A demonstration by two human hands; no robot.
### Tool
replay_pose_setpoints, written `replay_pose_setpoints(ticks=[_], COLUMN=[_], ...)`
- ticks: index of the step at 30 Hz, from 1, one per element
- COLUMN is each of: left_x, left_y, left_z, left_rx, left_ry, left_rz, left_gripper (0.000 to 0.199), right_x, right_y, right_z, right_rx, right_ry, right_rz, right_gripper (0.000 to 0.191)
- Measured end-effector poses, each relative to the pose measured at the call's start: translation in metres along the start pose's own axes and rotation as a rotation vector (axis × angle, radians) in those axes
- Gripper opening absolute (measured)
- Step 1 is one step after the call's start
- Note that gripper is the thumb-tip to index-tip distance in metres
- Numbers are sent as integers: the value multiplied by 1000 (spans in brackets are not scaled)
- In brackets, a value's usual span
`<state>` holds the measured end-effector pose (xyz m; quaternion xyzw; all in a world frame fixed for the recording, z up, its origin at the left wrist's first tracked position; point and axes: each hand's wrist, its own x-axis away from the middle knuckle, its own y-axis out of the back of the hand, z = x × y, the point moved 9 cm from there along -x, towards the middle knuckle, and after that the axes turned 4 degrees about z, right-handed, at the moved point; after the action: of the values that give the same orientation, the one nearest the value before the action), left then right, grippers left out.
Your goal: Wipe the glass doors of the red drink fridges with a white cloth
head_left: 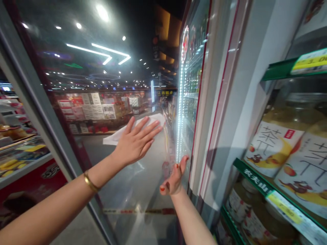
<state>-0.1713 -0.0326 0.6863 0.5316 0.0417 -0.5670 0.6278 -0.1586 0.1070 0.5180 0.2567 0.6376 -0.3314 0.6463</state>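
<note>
The glass door [122, 187] of a drinks fridge stands swung out in front of me, its inner side toward me. My left hand [136, 139], with a gold bangle [90, 182] on the wrist, lies flat over a white cloth [112, 139], pressing it to the pane. Whether the cloth is fabric or paper I cannot tell. Its fingers are stretched out and pointing right. Lower and to the right, my right hand [176, 175] is at the glass, red-nailed fingers spread and bent, with no object visible in them.
Fridge shelves with bottled drinks [273, 146] and green price rails [270, 190] are close on my right. A grey door frame [46, 102] slants down the left. Beyond it is a display counter [22, 160]; stacked boxes [94, 107] show through the glass.
</note>
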Motion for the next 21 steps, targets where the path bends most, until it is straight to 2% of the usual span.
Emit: replay_pose_setpoints(ticks=[1, 3, 5, 6, 7, 9, 11, 13, 14, 16, 18, 19, 21], left_x=[-9, -13, 5, 18, 30, 41, 30, 8, 1, 5, 40, 67, 122], left_y=[-1, -18, -40, -47, -49, -39, -19, -1, 3, -7, -33, -39, -44], left_z=[-15, -58, -90, -93, -87, -60, -28, -11, -13, -39, -69, -73, -46], left_rx=[-4, 31, 85, 105, 117, 121, 82, 15, -11, -28, -22, -21, -93], left_ry=[-23, -182, -354, -394, -404, -381, -276, -113, -63, -90, -210, -214, -10], left_rz=[-24, 29, 148, 198, 225, 223, 153, 49, 10, 10, 96, 61, -18], left_gripper=[58, 56, 59, 62, 65, 64, 62, 61, 61, 62, 61, 59, 63], right_x=[3, 7, 11, 11, 12, 11, 8, 5, 3, -4, -12, -17, -26], right_y=[0, 2, 4, 4, 5, 6, 7, 9, 11, 16, 19, 18, 13], right_z=[-1, -2, -3, -3, -2, -1, 2, 3, 3, 5, 8, 11, 17], right_rx=[7, 18, 25, 25, 24, 17, 14, 24, 32, 48, 56, 81, 179], right_ry=[-10, -30, -40, -43, -45, -42, -26, -11, -4, 15, 43, 55, 73], right_rz=[-20, -61, -88, -100, -110, -131, -136, -119, -105, -68, -17, 16, 89], right_gripper=[104, 103, 96, 93, 92, 93, 93, 93, 93, 89, 83, 81, 82])
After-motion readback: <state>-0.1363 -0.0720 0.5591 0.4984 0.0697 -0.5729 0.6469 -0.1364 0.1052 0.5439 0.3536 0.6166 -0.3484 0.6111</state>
